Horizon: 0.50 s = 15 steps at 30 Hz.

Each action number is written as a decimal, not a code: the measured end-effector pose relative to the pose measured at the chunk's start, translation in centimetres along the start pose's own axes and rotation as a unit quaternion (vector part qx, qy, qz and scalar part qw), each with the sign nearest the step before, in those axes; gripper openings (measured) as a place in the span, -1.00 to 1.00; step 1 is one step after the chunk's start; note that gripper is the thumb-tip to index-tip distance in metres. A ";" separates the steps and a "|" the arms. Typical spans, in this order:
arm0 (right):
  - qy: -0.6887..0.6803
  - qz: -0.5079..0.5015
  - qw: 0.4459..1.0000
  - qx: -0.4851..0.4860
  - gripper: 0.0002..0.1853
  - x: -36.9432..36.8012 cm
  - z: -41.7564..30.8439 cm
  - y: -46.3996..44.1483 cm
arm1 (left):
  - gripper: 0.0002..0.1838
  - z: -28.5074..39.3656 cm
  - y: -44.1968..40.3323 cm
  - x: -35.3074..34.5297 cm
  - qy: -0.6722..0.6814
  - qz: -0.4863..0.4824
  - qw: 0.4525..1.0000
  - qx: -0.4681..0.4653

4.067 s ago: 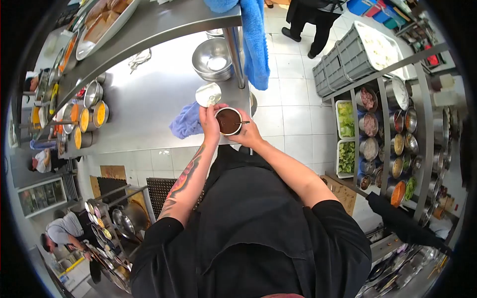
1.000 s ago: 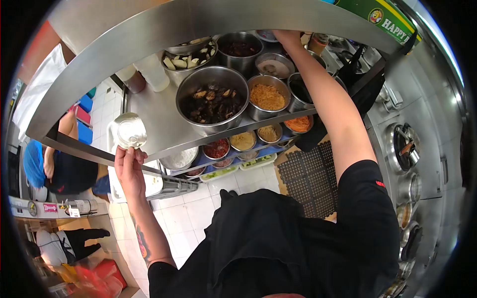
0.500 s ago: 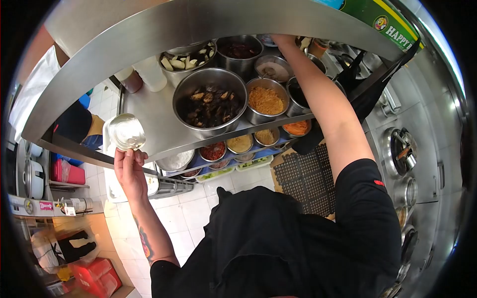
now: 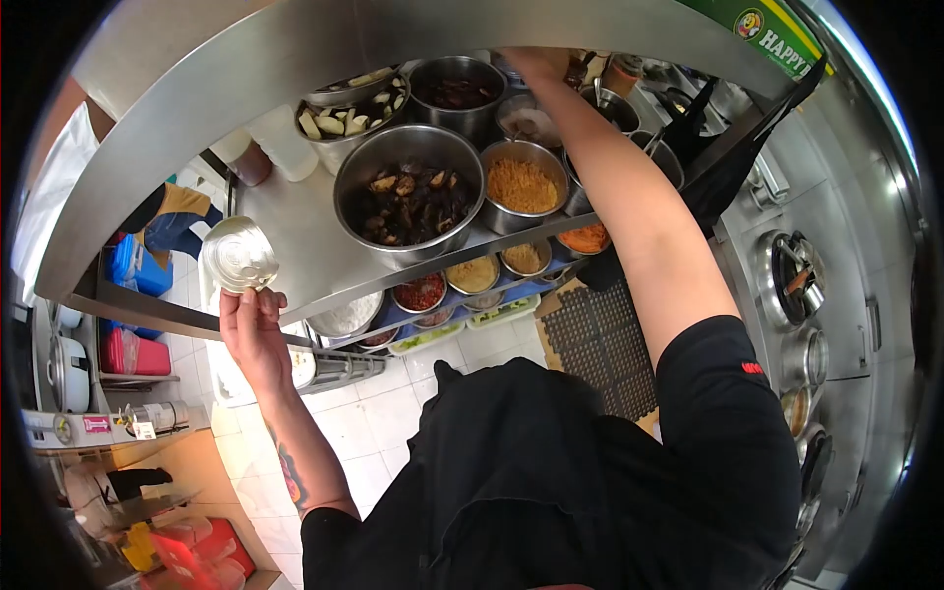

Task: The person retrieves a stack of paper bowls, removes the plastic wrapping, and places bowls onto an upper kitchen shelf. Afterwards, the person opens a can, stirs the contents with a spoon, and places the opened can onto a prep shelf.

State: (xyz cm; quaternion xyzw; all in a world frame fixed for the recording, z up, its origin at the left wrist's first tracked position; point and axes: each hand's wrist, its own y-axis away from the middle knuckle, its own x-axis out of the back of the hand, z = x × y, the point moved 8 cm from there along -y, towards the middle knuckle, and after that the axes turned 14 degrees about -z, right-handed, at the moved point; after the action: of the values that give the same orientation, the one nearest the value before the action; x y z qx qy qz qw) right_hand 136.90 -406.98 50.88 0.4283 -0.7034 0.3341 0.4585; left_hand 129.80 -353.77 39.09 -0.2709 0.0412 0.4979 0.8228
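Pinched between my left thumb and fingers point(image 4: 254, 324) is a round, shiny metal can lid point(image 4: 239, 256), held up at the left front of the steel shelf point(image 4: 300, 251). Across the shelf stretches my right arm, with my right hand point(image 4: 536, 64) at the far back among the containers; the steel beam above hides its fingers. Below that forearm stands a bowl of pale powder point(image 4: 531, 120). Beside it are a pot of dark red food point(image 4: 460, 90) and a bowl of orange-brown crumbs point(image 4: 522, 185). A large steel bowl point(image 4: 359, 228) of dark mushroom-like pieces sits in front.
A curved steel beam point(image 4: 413, 29) crosses overhead. Lower down are bowls of red flakes point(image 4: 420, 292) and shredded orange food point(image 4: 583, 238). A pot of cut pieces point(image 4: 339, 147) and bottles point(image 4: 285, 143) stand left. A person point(image 4: 177, 218) is at far left; a black mat point(image 4: 600, 344) covers some floor.
My right hand has shifted left along the back of the shelf. My left hand keeps the lid, turned slightly and moved a little left. The person at far left has moved.
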 end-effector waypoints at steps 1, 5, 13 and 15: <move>0.000 -0.001 1.000 -0.002 0.04 -0.8 0.0 -0.2 | -0.77 0.1 0.0 0.0 0.004 0.000 1.000 -0.004; -0.131 0.147 0.975 -0.104 0.18 -3.3 3.6 -1.4 | -0.78 0.0 0.2 0.7 0.017 -0.001 1.000 -0.010; -0.206 0.137 0.962 -0.114 0.33 -4.8 4.6 -0.9 | -0.88 1.0 0.8 1.1 0.004 0.034 0.999 -0.008; -0.204 0.158 0.960 -0.104 0.33 -5.0 5.2 -1.3 | -0.84 0.7 0.9 1.7 0.012 0.015 1.000 -0.012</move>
State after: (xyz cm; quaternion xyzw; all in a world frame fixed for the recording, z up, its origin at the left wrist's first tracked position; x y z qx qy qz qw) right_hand 137.24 -410.52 44.48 0.3207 -0.8717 0.2323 0.2886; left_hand 129.72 -351.78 38.73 -0.2856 0.0494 0.5072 0.8116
